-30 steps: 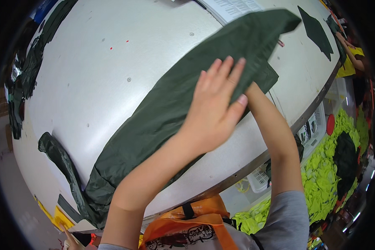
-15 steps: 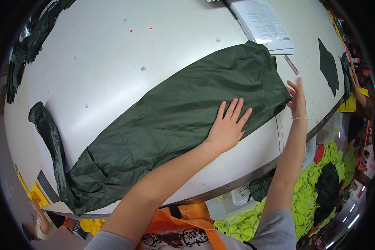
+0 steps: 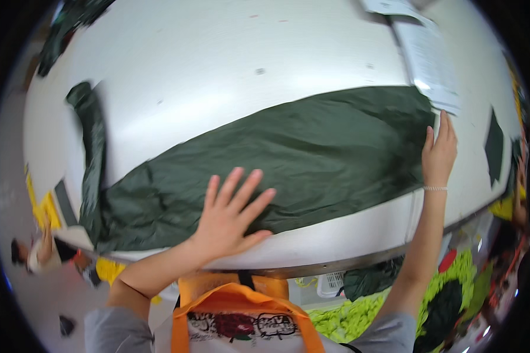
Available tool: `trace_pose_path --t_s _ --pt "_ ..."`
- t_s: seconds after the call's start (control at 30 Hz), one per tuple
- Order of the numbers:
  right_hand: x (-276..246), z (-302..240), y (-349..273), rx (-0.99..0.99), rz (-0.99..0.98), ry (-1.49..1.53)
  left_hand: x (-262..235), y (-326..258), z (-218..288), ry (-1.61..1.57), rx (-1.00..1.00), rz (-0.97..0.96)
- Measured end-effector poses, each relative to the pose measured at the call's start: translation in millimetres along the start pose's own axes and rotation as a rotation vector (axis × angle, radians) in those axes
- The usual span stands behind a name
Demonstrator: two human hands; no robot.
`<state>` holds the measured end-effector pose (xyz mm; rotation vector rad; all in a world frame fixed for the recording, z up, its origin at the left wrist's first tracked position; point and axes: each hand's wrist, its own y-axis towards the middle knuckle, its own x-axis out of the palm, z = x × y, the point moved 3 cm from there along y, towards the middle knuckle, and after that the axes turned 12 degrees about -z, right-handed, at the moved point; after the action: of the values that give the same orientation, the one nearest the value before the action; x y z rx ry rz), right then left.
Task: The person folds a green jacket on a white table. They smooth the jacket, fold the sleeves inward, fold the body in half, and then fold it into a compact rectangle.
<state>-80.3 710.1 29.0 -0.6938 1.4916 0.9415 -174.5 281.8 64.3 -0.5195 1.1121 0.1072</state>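
Two bare hands are at a long dark green cloth [image 3: 312, 147], which lies across the near part of the white tabletop [image 3: 188, 88], broad at the right and creased toward the left. At that left end a narrow folded strip [image 3: 92, 159] runs away from the person. The left hand [image 3: 231, 213] is spread wide over the cloth's near edge, left of its middle; blur hides whether it presses down. The right hand [image 3: 439, 156] is beside the cloth's right end, fingers straight and close together, thumb apart from them and near the edge, pinching nothing visible. A pale bracelet [image 3: 435, 188] circles that wrist. Papers [image 3: 427, 62] lie just beyond the cloth's far right corner, and a dark green scrap [image 3: 494, 150] lies farther right. Below the tabletop's near edge are a white basket [image 3: 330, 284] and bright yellow-green fabric [image 3: 350, 320].
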Motion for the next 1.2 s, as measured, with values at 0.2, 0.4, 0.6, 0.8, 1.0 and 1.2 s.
trace_pose_path --t_s 0.2,0.4,0.6,0.8,1.0,1.2 --pt "49 -45 -7 -0.205 -0.454 -0.054 60 -100 -61 -0.057 -0.303 -0.013" --pt "19 -139 -69 -0.496 -0.226 0.315 112 -97 -81 -0.104 -0.253 0.089" --pt "25 -167 -119 -0.537 -0.551 0.198 116 -99 -78 -0.130 -0.209 0.186" --pt "-24 -245 -36 -0.593 -0.369 0.252 93 -140 -77 -0.460 -0.109 0.394" --pt "-52 -461 4 -0.787 -0.317 0.479 81 -301 -145 -0.400 -0.380 0.753" --pt "-47 -709 38 -1.040 -0.197 0.542 81 -474 -256 -0.177 -0.936 0.855"
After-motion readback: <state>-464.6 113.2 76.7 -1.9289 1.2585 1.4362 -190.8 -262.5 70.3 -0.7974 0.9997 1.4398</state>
